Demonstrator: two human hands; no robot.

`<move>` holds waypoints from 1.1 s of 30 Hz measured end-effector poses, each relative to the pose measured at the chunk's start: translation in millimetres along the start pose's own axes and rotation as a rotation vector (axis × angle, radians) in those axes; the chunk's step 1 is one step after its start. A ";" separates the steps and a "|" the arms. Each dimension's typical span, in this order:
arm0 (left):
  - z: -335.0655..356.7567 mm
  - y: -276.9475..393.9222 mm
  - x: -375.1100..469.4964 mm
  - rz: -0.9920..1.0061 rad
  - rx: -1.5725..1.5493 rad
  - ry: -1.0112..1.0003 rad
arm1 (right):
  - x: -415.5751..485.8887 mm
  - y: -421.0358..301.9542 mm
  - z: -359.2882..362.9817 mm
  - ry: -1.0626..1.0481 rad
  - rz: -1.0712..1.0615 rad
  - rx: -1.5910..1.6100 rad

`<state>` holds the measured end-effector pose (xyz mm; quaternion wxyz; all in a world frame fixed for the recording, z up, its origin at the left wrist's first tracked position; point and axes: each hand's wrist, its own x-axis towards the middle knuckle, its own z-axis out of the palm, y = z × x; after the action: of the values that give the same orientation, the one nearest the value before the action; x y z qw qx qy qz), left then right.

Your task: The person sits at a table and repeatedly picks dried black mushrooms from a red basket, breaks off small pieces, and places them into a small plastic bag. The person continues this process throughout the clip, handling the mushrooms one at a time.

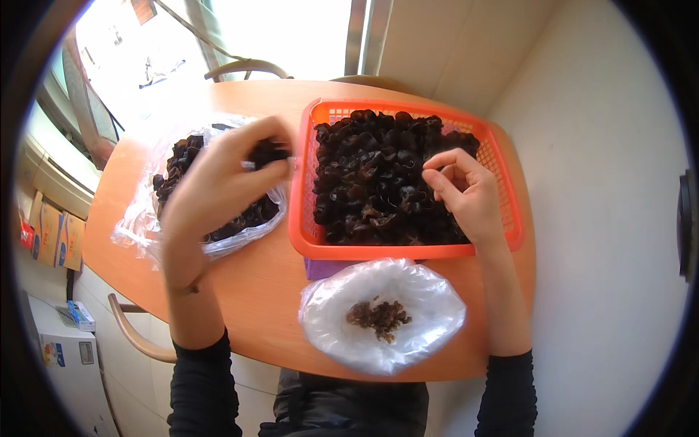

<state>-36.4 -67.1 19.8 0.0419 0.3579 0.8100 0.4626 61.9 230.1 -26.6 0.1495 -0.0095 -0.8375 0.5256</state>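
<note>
My left hand (229,169), blurred, is over the right side of a clear plastic bag (240,240). A dark piece of wood ear fungus (267,153) shows between its thumb and curled fingers. More wood ear fungus (185,158) fills the bag. An orange-red plastic basket (382,252) holds a broad heap of black wood ear fungus (377,175). My right hand (464,188) is above the heap's right part, thumb and index tips together, with nothing visible between them. Nearer me, a plastic-lined bowl-shaped container (426,328) holds small brown scraps (382,319).
Everything stands on a wooden table (251,306) with a curved edge. A purple cloth (327,269) shows under the basket's front. A white wall (600,218) borders the right side. Chair arms (142,338) show at the left and beyond the table; cartons (54,235) are at far left.
</note>
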 end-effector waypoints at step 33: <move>105.1 -7.5 14.1 -0.299 -0.914 -0.121 | -1.3 -1.8 0.2 -0.102 0.239 0.462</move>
<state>-8.9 14.8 -42.1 0.3080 0.2089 0.5626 0.7382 63.4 228.9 -25.3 0.0419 -0.0476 -0.6948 0.7164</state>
